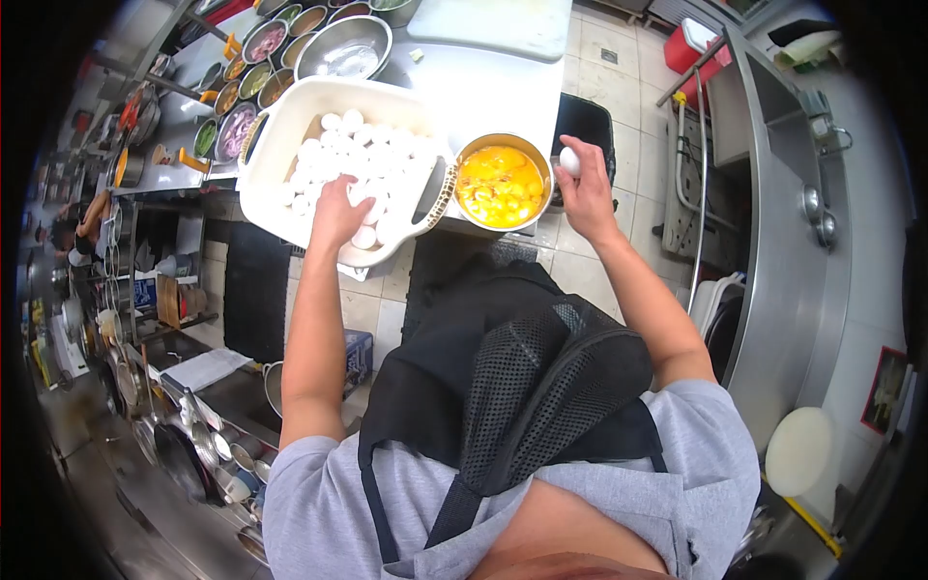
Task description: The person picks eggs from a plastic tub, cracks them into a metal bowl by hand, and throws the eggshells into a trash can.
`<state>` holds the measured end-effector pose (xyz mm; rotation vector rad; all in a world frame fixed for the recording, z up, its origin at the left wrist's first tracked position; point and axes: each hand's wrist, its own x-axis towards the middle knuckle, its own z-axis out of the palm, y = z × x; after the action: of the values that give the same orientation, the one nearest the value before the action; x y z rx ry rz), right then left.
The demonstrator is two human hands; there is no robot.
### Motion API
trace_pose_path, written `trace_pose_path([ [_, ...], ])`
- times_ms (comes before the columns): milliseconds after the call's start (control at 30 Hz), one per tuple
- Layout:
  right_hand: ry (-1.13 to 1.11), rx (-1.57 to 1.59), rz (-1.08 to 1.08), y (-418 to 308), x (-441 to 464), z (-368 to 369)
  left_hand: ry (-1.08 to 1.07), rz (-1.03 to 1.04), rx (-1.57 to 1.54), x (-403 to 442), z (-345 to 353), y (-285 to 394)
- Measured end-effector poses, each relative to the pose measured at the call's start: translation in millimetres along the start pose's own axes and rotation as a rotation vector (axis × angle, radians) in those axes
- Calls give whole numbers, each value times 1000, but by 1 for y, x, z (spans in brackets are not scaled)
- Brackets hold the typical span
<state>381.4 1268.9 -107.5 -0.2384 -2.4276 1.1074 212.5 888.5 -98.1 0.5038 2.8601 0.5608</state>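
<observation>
- Head view: the right hand (588, 188) was grasping a single white egg (570, 161) between thumb and fingers, just beside the pot's rim; no crack could be made out in its shell.
- The left hand (338, 213) reached into the white tub (266, 174), its thumb spread away from the fingers, which touched the heap; whether they had closed around an egg, I cannot tell.
- Beneath and around those fingers lay many whole eggs (372, 155), heaped across much of the tub's floor. None of these looked opened, so a large share was left uncracked.
- Between the tub and the right hand stood the metal pot (503, 139), close to the edge of the surface (454, 87). It held a good many yolks (501, 184), several round and others run together. That much had been done; judged by the two lots, the cracking was well begun but far from complete.
- The yolks did not look beaten into an even liquid.
- Just past the right hand, lower than the surface, was a black bin (590, 116); its contents were too dark to tell.
- Farther out sat a metal bowl (343, 58) and a white cutting board (493, 19), both apart from the hands.
</observation>
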Motion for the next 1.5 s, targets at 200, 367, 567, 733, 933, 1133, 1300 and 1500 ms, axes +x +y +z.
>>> trace_pose_path([
  [200,-78,-306,-48,12,-15,13,-155,21,-21,-7,10,2],
  [367,-34,-104,-112,-17,12,-4,-241,78,50,3,9,-11],
  [567,-389,56,108,-13,28,33,-328,48,-35,11,-1,-15],
  [733,-380,-114,-4,-17,34,53,-456,30,-46,22,-3,-16],
  [933,-460,-309,-62,-35,38,52,-352,-183,-450,10,-14,-14],
  [1133,-467,-414,-10,-53,41,48,-173,-198,-1312,-1,-27,-14],
  [1300,-332,-394,-58,-60,47,37,-105,-48,-1540,-9,-14,19],
  [1500,-92,-528,-16,-16,79,-11,-224,15,-1422,-10,-21,63],
])
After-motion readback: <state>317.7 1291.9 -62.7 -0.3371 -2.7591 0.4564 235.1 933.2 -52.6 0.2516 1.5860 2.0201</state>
